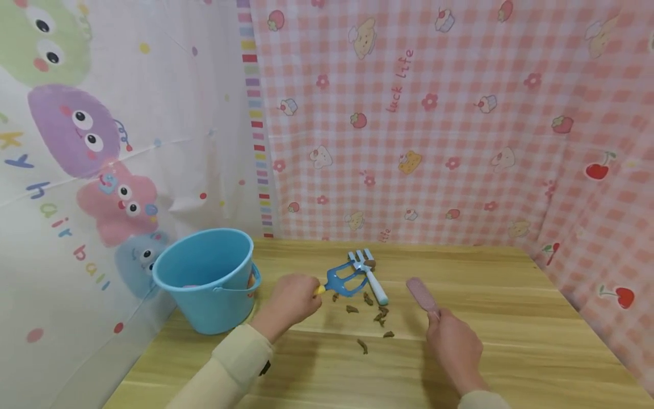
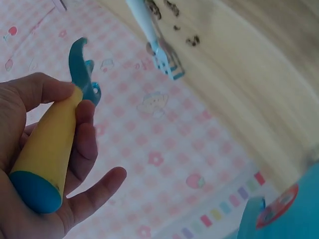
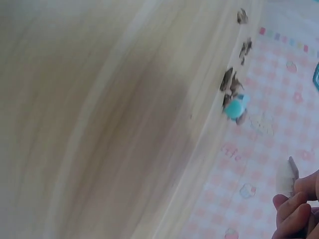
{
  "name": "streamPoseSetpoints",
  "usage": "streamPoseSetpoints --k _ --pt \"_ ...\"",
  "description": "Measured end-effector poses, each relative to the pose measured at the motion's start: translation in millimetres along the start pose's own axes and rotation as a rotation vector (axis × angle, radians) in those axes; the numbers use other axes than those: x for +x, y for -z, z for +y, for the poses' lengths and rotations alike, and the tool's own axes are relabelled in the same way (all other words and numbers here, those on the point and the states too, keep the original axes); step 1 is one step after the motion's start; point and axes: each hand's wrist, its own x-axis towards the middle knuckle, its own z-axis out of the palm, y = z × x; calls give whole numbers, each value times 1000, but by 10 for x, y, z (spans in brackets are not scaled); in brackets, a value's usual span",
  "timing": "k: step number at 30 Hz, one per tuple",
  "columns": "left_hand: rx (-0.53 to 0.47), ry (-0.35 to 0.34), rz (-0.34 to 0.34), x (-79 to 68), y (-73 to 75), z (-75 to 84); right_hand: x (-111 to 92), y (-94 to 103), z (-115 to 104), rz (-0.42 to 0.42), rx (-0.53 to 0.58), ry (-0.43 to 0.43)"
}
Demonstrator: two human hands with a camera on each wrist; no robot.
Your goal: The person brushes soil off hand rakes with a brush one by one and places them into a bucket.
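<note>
My left hand [image 1: 292, 302] grips the yellow handle [image 2: 47, 144] of a toy hand rake with a blue pronged head [image 1: 343, 282]. The rake is held above the table, and in the head view its prongs overlap a light blue toy fork [image 1: 377, 287] lying there. In my right hand [image 1: 455, 342] is a pinkish-purple brush [image 1: 422, 293]; pale bristles [image 3: 285, 180] show under it in the right wrist view. Between the hands, several small brown pieces [image 1: 362, 346] are scattered on the wood. One brown lump [image 1: 370, 263] sits against the fork's tines.
A light blue bucket [image 1: 212, 309] stands at the table's left, close beside my left forearm; something pink shows inside. The wood-grain table [image 1: 516, 335] meets a pink checked curtain [image 1: 434, 199] at the back and right. A white cartoon-printed sheet [image 1: 168, 113] hangs on the left.
</note>
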Motion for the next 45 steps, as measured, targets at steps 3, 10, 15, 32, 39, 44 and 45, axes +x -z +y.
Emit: streamPoseSetpoints --k 3,10,15,32,39,44,45 --pt "-18 43 -34 24 122 -55 -4 49 72 -1 10 -28" --pt "104 36 53 44 487 -266 -28 103 186 -1 26 -60" --pt "233 42 182 -20 762 -543 -25 104 219 13 18 -58" --pt "202 323 144 -393 1226 -1348 2 77 259 37 24 -61" --pt "203 400 10 -505 1316 -1551 14 48 267 80 34 -54" --pt "204 414 -18 -545 1362 -1626 22 46 269 85 42 -38" --pt "203 417 -28 -550 1367 -1634 21 47 268 84 43 -39"
